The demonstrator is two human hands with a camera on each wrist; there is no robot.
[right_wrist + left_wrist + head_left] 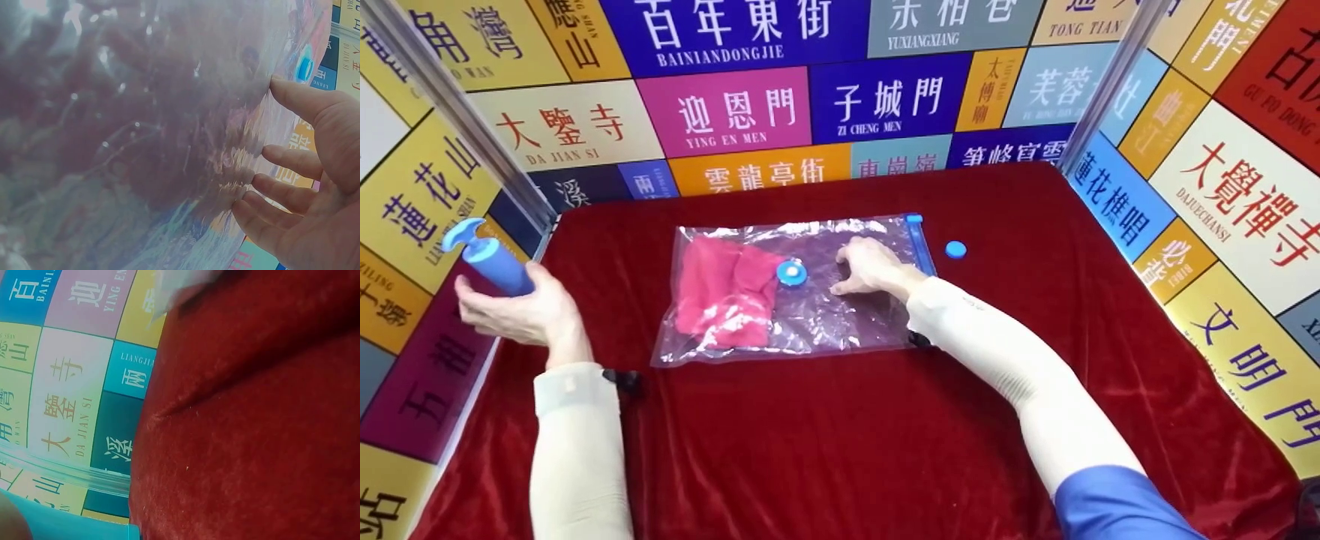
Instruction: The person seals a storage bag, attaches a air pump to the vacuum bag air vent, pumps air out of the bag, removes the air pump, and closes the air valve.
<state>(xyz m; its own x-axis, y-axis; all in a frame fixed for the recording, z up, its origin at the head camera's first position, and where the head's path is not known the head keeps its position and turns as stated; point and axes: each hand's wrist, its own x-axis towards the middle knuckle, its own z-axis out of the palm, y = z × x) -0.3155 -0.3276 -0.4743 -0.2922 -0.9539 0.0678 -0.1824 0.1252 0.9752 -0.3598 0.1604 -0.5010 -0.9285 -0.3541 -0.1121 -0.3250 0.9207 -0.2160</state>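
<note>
A clear plastic vacuum storage bag (840,326) lies flat on the red cloth, with a folded pink cloth (724,296) inside its left half. Its round blue valve (791,273) sits near the middle, and a blue zip strip (921,247) runs along the right end. My right hand (874,266) rests its fingertips on the bag right of the valve; the right wrist view shows its fingers (287,194) spread against the plastic, pinching nothing. At the far left my left hand (525,309) grips a blue hand pump (502,266), held up with its handle on top.
A small blue round cap (955,249) lies on the red velvet cloth (810,442) just right of the bag. Panels with printed characters (727,112) stand behind and on both sides, with metal posts (1110,82) at the corners.
</note>
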